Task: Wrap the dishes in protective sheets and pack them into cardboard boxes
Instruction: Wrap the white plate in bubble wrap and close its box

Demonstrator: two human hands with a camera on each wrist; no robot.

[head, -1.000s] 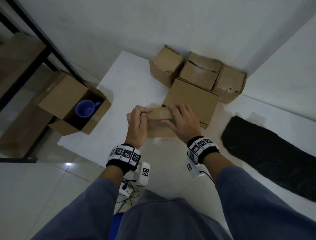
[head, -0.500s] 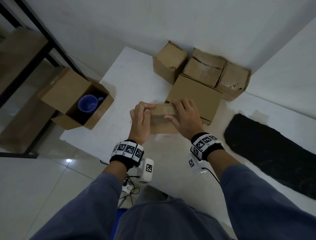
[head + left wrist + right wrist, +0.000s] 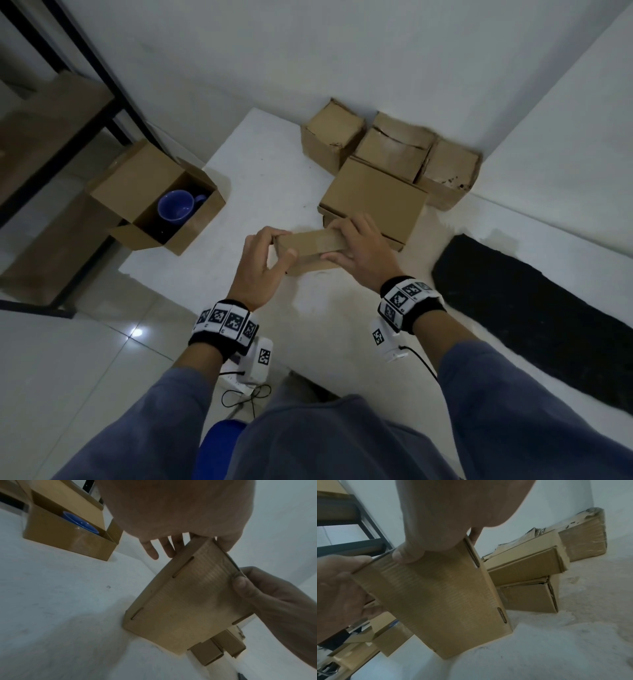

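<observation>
A small closed cardboard box [image 3: 308, 251] stands tilted on the white table [image 3: 267, 178], near its front. My left hand [image 3: 267, 260] grips its left end, thumb on the near face and fingers [image 3: 150, 550] behind. My right hand [image 3: 356, 253] holds the right end, fingers over the top and thumb [image 3: 407, 555] on the near face. The wrist views show the box's ribbed side [image 3: 185, 599] [image 3: 440, 599] with slots along its edges. An open cardboard box [image 3: 126, 185] at the table's left corner holds a blue mug [image 3: 176, 207] [image 3: 82, 524]. No protective sheet is in view.
Several closed cardboard boxes [image 3: 373, 192] are stacked at the back against the wall, just behind the held box. A black mat [image 3: 534, 308] lies on the right. A dark metal shelf frame [image 3: 102, 85] stands left of the table. Cables lie on the tiled floor [image 3: 68, 377].
My left hand has gone from a tight curl at the box's top left corner to a wider grip round its left end. The right hand stays on the right end.
</observation>
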